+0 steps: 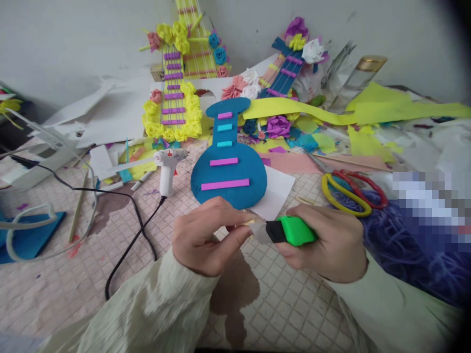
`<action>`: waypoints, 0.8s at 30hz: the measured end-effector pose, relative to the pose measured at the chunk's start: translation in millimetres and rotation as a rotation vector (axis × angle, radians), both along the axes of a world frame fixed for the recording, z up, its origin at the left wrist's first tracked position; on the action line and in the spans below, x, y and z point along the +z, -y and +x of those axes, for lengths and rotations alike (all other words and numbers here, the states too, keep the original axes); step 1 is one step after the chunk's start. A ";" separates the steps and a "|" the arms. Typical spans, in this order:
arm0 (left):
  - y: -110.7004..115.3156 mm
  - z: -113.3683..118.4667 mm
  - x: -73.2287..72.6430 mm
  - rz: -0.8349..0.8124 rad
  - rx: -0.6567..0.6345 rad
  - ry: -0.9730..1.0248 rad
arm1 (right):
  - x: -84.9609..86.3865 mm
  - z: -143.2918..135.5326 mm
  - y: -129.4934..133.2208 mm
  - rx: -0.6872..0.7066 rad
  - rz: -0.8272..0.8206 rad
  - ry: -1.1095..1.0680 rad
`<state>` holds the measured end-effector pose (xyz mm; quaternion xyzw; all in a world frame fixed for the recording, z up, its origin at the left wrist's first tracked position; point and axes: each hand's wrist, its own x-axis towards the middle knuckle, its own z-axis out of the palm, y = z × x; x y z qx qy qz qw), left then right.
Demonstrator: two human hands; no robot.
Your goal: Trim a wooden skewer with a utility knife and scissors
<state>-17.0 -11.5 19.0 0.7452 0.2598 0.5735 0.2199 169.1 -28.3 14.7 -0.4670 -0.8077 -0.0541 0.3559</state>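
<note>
My left hand [208, 238] pinches a thin pale wooden stick [248, 222] between thumb and fingertips. In my right hand [327, 242] is a green utility knife [299, 230] with a black collar. Its grey blade [259, 231] points left and meets or nearly meets the stick; exact contact is hard to tell. Just beyond both hands lies a blue guitar-shaped cutout [228, 169] bearing purple and light-blue strips across its neck and body. A white paper piece [277, 189] sticks out beneath its right side.
To the left stands a white glue gun [167, 171] with a black cord. Scissors [348, 193] with yellow and red handles rest on purple shredded strands [397, 245] at right. Decorated paper instruments [172, 98] lean at the back wall. Yellow paper [316, 112] and scraps cover the far table.
</note>
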 end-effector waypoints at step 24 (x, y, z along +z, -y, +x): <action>1.6 -4.8 5.7 0.073 0.021 -0.072 | 1.5 -8.0 4.8 -0.030 0.041 -0.013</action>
